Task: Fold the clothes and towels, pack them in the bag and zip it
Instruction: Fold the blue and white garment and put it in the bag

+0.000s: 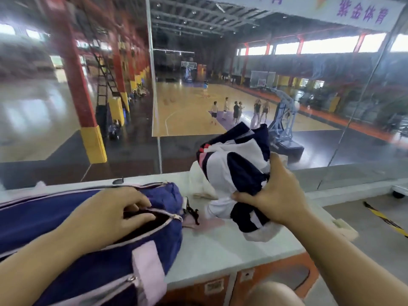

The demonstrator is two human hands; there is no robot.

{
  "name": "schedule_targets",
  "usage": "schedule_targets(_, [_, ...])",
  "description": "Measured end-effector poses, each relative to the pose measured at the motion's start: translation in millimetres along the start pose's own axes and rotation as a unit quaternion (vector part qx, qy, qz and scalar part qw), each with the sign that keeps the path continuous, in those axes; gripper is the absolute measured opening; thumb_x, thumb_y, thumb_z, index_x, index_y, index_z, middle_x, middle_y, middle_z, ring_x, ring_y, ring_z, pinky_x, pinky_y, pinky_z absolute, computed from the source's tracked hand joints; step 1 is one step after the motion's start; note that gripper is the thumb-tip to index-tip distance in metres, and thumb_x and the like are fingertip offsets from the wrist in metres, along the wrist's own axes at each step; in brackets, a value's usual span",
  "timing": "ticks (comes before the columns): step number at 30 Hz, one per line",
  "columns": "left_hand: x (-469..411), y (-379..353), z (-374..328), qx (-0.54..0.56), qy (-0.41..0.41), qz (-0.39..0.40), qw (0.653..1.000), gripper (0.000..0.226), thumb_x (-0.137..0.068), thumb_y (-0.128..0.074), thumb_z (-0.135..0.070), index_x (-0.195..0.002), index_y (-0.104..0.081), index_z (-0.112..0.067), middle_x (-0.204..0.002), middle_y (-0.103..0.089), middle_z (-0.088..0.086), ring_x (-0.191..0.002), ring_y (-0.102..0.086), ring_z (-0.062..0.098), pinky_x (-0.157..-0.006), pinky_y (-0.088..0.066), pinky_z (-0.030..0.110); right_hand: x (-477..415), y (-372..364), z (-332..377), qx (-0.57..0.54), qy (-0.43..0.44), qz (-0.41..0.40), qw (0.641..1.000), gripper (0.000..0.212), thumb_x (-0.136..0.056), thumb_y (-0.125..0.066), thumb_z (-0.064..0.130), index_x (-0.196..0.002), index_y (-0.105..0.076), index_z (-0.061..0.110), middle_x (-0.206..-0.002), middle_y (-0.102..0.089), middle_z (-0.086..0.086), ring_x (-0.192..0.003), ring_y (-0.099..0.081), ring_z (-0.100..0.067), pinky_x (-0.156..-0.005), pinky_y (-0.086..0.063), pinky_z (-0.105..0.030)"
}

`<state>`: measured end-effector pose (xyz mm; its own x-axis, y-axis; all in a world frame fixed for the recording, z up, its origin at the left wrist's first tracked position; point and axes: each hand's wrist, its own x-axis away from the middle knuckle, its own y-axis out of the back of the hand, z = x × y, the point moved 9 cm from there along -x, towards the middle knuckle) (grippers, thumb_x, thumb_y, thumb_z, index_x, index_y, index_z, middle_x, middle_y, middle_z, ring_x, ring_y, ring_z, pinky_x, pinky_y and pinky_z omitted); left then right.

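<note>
Holding the bag (88,217) mouth open with left hand (106,215), fingers hooked in; right hand (276,199) clutching bundled navy-white clothes (236,171) just right of it, nearer that opening.

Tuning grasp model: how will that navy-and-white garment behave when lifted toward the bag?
Likely floppy: the navy-and-white garment bunches and droops below the right hand. Probably light, since one hand lifts it. Loose ends may snag the bag opening held by the left hand.

Left hand (106,214) on the open mouth of a blue bag (88,257), right hand (278,195) gripping bundled navy-and-white clothes (234,166), white ledge (220,248), glass overlooking a basketball court (187,111).
</note>
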<state>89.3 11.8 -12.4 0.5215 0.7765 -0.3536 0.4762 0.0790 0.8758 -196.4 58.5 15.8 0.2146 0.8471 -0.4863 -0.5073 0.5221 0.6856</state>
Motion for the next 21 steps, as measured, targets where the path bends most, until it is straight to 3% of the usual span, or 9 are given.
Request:
schedule_targets(3, [41,24,44,-0.020,0.060,-0.006,0.998,0.060,-0.054,-0.037,-0.090,-0.076,-0.065,-0.042,-0.088,-0.062,-0.032,-0.079,-0.060,-0.008,-0.062,-0.048,0.017,1,-20,47,-0.068,0.028,-0.013,0.997,0.085,-0.048,-0.088,0.046,-0.114,-0.040,0.023,-0.089,-0.049,0.025,-0.084,-0.055,-0.013,-0.070,-0.043,-0.031])
schedule_targets(6, [78,39,83,-0.063,0.111,0.000,0.992,0.032,-0.066,-0.048,-0.071,-0.072,-0.063,-0.043,-0.075,-0.066,-0.024,-0.073,-0.061,-0.003,-0.064,-0.052,0.025,1,-44,89,-0.148,0.041,-0.003,0.988,0.080,-0.045,-0.089,0.046,-0.106,-0.041,0.027,-0.094,-0.053,0.026,-0.087,-0.058,-0.009,-0.075,-0.048,-0.033])
schedule_targets(9, [108,45,119,-0.117,0.153,0.044,0.980,0.012,-0.081,-0.059,-0.053,-0.075,-0.064,-0.044,-0.079,-0.064,-0.021,-0.076,-0.060,0.000,-0.073,-0.051,0.029,4,-69,134,-0.208,0.057,0.023,0.976,0.080,-0.046,-0.091,0.043,-0.106,-0.040,0.028,-0.097,-0.055,0.024,-0.087,-0.057,-0.001,-0.075,-0.046,-0.024])
schedule_targets(14, [137,43,164,-0.260,0.250,0.157,0.919,0.031,-0.088,-0.043,-0.058,-0.086,-0.066,-0.037,-0.088,-0.043,-0.012,-0.089,-0.041,0.010,-0.069,-0.035,0.028,11,-108,193,-0.238,0.087,0.052,0.966,0.083,-0.044,-0.090,0.048,-0.105,-0.040,0.023,-0.099,-0.059,0.011,-0.093,-0.061,-0.014,-0.079,-0.053,-0.036])
schedule_targets(17, [148,47,178,-0.283,0.317,0.166,0.890,0.047,-0.076,-0.047,-0.070,-0.116,-0.054,-0.046,-0.111,-0.030,-0.001,-0.105,-0.030,0.022,-0.087,-0.037,0.038,16,-129,218,-0.258,0.103,0.067,0.958,0.081,-0.047,-0.090,0.046,-0.106,-0.040,0.024,-0.097,-0.058,0.017,-0.091,-0.060,-0.007,-0.078,-0.051,-0.030])
schedule_targets(21, [152,61,183,-0.195,0.340,0.114,0.913,0.086,-0.048,-0.051,-0.076,-0.127,-0.032,-0.046,-0.124,-0.017,0.003,-0.105,-0.042,0.034,-0.094,-0.042,0.037,23,-157,238,-0.315,0.104,0.095,0.939,0.081,-0.049,-0.090,0.041,-0.110,-0.040,0.025,-0.100,-0.058,0.021,-0.094,-0.059,0.001,-0.080,-0.051,-0.023])
